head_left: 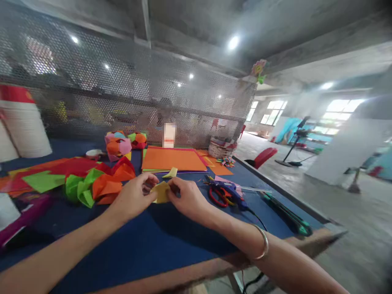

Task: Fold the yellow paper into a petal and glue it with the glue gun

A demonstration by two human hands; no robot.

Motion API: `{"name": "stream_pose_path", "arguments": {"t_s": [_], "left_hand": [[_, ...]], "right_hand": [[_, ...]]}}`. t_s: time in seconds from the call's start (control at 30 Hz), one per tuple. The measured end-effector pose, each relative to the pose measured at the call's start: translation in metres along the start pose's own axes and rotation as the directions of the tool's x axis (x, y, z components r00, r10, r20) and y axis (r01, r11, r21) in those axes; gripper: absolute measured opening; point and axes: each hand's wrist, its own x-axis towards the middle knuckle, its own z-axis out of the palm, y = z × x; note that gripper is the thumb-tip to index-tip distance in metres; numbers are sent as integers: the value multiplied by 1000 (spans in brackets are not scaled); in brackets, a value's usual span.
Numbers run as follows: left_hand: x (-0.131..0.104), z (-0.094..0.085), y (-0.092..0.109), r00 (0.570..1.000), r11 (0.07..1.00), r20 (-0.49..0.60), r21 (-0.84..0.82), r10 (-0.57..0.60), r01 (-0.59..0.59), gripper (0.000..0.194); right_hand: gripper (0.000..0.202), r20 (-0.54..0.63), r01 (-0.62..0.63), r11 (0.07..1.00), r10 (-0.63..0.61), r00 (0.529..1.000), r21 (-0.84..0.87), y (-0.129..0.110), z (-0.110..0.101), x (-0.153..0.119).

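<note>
You've got a stack of orange paper sheets (173, 159) lying flat on the blue table (147, 241), with a crumpled pile of green, orange and red paper (98, 183) off to its left. Red-handled scissors (218, 197) sit near a glue gun (228, 190) on the right, and a small basket (221, 148) stands by the mesh screen (122, 102).

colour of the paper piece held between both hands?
Yellow. The paper piece shows best in the head view, pinched between the left hand and right hand.
</note>
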Motion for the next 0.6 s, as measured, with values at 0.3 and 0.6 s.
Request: {"name": "stream_pose_path", "arguments": {"t_s": [0.3,0.6], "left_hand": [[-4,4,9,995,995,96,-91,36,-27,31],[-2,3,2,995,995,88,-93,35,-27,21]], "right_hand": [[11,5,123,980,-123,992,-155,6,3,-3],[6,-41,289,893,-323,946,-345,2,-3,-4]]}}
